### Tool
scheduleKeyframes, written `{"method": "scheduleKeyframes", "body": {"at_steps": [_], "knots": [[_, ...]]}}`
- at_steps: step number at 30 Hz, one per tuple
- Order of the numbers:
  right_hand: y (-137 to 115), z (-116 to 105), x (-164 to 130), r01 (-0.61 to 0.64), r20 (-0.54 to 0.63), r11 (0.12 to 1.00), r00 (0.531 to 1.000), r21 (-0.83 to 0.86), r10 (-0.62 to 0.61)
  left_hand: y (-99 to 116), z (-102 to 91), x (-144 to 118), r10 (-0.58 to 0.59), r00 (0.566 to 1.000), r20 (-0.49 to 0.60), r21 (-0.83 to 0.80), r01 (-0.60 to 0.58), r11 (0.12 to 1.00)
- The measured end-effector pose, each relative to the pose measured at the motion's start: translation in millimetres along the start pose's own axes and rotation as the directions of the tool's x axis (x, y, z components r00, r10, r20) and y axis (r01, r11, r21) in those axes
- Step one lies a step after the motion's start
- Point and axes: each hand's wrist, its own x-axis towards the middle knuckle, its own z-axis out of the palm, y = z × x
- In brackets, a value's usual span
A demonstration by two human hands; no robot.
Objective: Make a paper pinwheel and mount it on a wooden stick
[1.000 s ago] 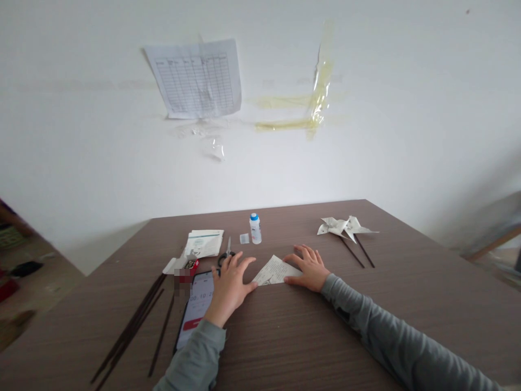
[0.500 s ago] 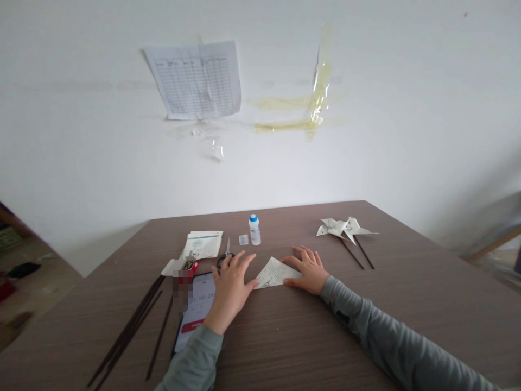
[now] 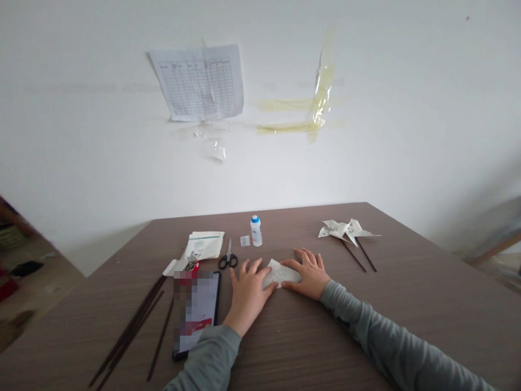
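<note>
A folded piece of printed paper (image 3: 279,273), roughly triangular, lies on the brown table between my two hands. My left hand (image 3: 250,290) rests over its left corner, fingers spread, with thumb and fingertips touching it. On the opposite side, my right hand (image 3: 308,275) has its thumb and index finger lying on the right part of the paper, fingers apart. Both corners of the sheet are partly hidden under the fingers. Black-handled scissors (image 3: 228,258) lie just beyond my left hand, beside a phone (image 3: 199,309).
A blue-capped white bottle (image 3: 256,231) stands behind the paper, near a small clear square piece (image 3: 245,240). Paper pinwheels (image 3: 344,231) on dark sticks lie at right. Left are stacked paper squares (image 3: 207,245), a small red box (image 3: 191,267) and several dark sticks (image 3: 132,328).
My left hand has moved right and down onto the paper's left corner, uncovering the scissors and more of the phone. My right hand has barely moved.
</note>
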Motion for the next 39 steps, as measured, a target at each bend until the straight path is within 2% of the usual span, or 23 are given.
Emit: {"method": "scheduleKeyframes", "body": {"at_steps": [5, 11, 19, 23, 29, 35, 39], "knots": [[-6, 2, 1, -0.046, 0.012, 0.999, 0.999, -0.004, 0.046, -1, -2.8, 2, -0.009, 1.0, 0.018, -0.003, 0.009, 1.0], [3, -6, 8, -0.105, 0.061, 0.993, 0.993, 0.05, 0.102, 5, -7.1, 2, -0.03, 0.998, 0.053, 0.012, 0.03, 0.999], [34, -19, 13, -0.162, 0.087, 0.986, 0.984, 0.045, 0.157, 7, -12.8, 0, -0.056, 0.996, 0.067, 0.006, 0.056, 0.998], [55, -14, 21, -0.218, 0.051, 0.976, 0.975, -0.008, 0.218, 3, -10.7, -1, -0.047, 0.998, 0.038, -0.014, 0.048, 0.999], [82, -7, 29, -0.2, 0.022, 0.979, 0.979, -0.023, 0.201, -1, -5.8, 0, -0.028, 0.999, 0.031, -0.001, 0.028, 1.0], [76, -11, 27, -0.184, 0.044, 0.983, 0.982, -0.024, 0.185, -4, -3.8, 0, -0.018, 0.999, 0.035, 0.01, 0.018, 1.0], [58, -8, 19, -0.095, 0.045, 0.995, 0.995, 0.043, 0.093, -3, -4.5, 0, -0.019, 0.999, 0.032, -0.009, 0.019, 1.0]]}}
